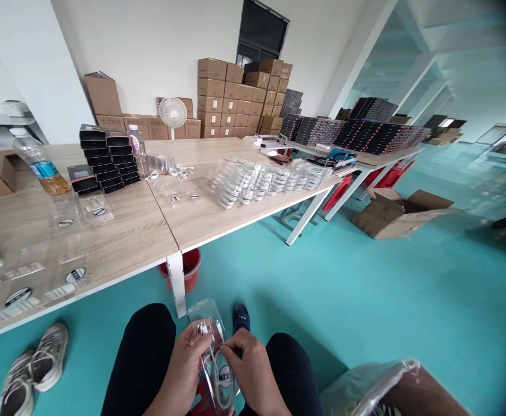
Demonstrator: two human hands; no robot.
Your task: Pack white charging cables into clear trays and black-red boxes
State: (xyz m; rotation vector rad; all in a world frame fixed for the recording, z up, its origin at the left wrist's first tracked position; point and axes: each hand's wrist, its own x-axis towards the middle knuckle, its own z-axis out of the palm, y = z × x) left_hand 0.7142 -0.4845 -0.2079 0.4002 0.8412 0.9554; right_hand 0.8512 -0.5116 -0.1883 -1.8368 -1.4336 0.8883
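Down at six o'clock in the view, over the person's dark-trousered knees, both hands meet on a clear tray [208,319]. The left hand [187,364] is closed around the tray's left edge with the thumb on top. The right hand [249,365] is closed too, its fingertips pinching a white cable [215,361] that lies looped against the tray. The tray is held tilted, its top end pointing toward twelve o'clock. A blue shoe [241,316] rests on the teal floor [322,300] just past the right hand, at about twelve o'clock from it.

Beyond the hands, from nine to one o'clock, runs the wooden counter [149,225]. A red bucket [189,267] sits under it, beside a white leg [177,283]. On the counter at ten o'clock, a water bottle [40,164] stands near a stack of black boxes [110,157]. At twelve o'clock lies a pile of clear packs [261,180] with white cables inside. Flat clear sheets [75,276] with round labels lie along the near edge at nine o'clock.

Farther back, a small white fan [172,112] stands in front of a wall of cardboard cartons [235,92]. A pair of pale sneakers [32,370] lies on the floor at eight o'clock, and an open carton [398,214] sits on the floor at two o'clock.
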